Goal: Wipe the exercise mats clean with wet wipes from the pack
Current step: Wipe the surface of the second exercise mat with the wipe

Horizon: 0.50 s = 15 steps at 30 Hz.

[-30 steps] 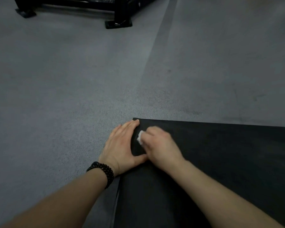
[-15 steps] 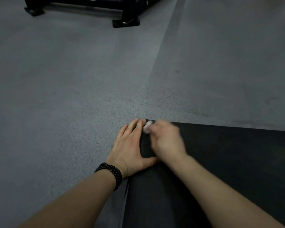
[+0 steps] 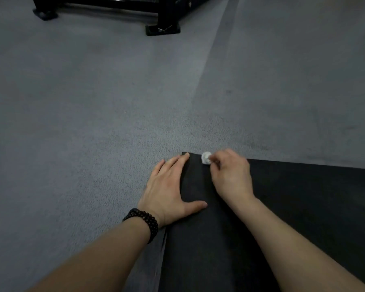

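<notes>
- Mat (image 3: pixel 303 207) – black, lying flat on the grey carpet (image 3: pixel 72 133); only its far left corner shows, the rest runs out of view at the right and bottom edges.
- Beaded bracelet (image 3: pixel 143 222) – dark, on the left wrist, partly hidden round the far side of the arm.
- Left hand (image 3: pixel 167 190) lies flat and spread across the mat's left edge, fingers on the carpet side, thumb stretched out on the mat.
- Wet wipe (image 3: pixel 206 158) – a small white wad near the mat's far edge, just beside the corner; most of it is tucked under the fingers.
- Right hand (image 3: pixel 232 175) is curled, pinching the wipe against the mat; it is motion-blurred, so single fingers are hard to make out.
- Black metal frame (image 3: pixel 162 28) stands on the carpet at the top, cut off by the upper edge.
</notes>
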Available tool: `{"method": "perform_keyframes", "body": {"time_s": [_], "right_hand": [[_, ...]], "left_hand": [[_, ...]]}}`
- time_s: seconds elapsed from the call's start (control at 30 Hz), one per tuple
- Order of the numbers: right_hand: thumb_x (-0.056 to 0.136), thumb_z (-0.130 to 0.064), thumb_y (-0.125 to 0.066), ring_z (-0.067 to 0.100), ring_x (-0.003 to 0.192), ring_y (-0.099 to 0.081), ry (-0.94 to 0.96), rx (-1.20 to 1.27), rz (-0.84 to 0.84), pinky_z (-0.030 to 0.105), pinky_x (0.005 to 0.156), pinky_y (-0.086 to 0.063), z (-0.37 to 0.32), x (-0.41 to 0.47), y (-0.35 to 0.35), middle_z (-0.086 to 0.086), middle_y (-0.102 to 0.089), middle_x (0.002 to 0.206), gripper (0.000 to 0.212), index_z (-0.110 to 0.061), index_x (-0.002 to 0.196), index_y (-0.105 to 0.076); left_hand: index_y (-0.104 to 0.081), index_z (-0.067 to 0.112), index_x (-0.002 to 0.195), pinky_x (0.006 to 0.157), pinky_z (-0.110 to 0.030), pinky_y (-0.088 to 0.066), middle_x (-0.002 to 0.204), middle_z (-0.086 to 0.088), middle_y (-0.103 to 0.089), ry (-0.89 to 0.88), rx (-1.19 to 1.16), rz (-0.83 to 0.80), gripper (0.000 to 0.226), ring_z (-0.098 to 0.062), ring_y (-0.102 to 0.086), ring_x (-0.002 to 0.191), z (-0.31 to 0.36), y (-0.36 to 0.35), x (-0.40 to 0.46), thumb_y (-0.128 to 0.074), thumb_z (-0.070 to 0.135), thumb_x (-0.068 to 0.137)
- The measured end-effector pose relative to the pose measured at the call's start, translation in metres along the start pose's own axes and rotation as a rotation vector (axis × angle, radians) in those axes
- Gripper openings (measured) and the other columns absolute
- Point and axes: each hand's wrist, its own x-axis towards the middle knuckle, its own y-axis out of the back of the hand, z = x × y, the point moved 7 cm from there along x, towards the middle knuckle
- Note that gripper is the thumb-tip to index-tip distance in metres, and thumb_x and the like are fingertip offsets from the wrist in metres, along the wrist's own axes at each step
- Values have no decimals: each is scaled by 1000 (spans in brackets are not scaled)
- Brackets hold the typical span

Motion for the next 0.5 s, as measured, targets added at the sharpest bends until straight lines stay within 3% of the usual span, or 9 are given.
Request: {"method": "perform_keyframes", "body": {"time_s": [0.07,0.17,0.23,0.33,0.43,0.5], "right_hand": [[76,-9,-63,28,71,-61,-3,69,-14,34,65,-50,-15,-9,-6,5,-62,77,10,-14,80,-71],[73,-8,-61,15,63,-55,151,275,-131,28,61,-46,-57,-45,-19,0,-59,71,11,-16,75,-68],[73,-1,-63,9,64,-47,123,312,-66,24,61,-41,-53,-45,-19,-2,-53,70,12,-13,71,-65],[76,1,-61,18,71,-51,-1,264,5,30,66,-43,-41,-42,-16,2,-53,73,11,-10,72,-63],[77,0,-61,23,74,-52,-7,237,-7,38,67,-47,-48,-44,-17,4,-55,74,9,-8,73,-63],[78,1,-63,23,75,-53,-28,217,-1,40,68,-49,-48,-44,-17,4,-56,75,10,-9,75,-64]], "left_hand": [[-29,23,158,127,-32,-3,163,15,-26,-9,0,8,114,-4,-17,152,-1,-1,0,-57,79,62],[-40,20,151,127,-29,-2,165,14,-26,-35,-22,37,80,-3,-19,152,-1,-2,-1,-65,44,79],[-40,20,151,127,-30,-2,166,13,-24,-27,-28,27,77,-2,-13,153,-1,0,1,-65,37,80],[-36,20,154,128,-40,-5,169,8,-17,-6,-43,-14,89,-9,-7,156,3,3,-11,-57,57,76],[-9,28,163,125,-43,12,169,13,4,102,101,-158,115,-12,12,156,-2,0,-50,-35,86,67],[5,29,162,123,-45,19,168,16,12,150,181,-241,125,-11,22,153,-7,-3,-70,-26,95,61]]}}
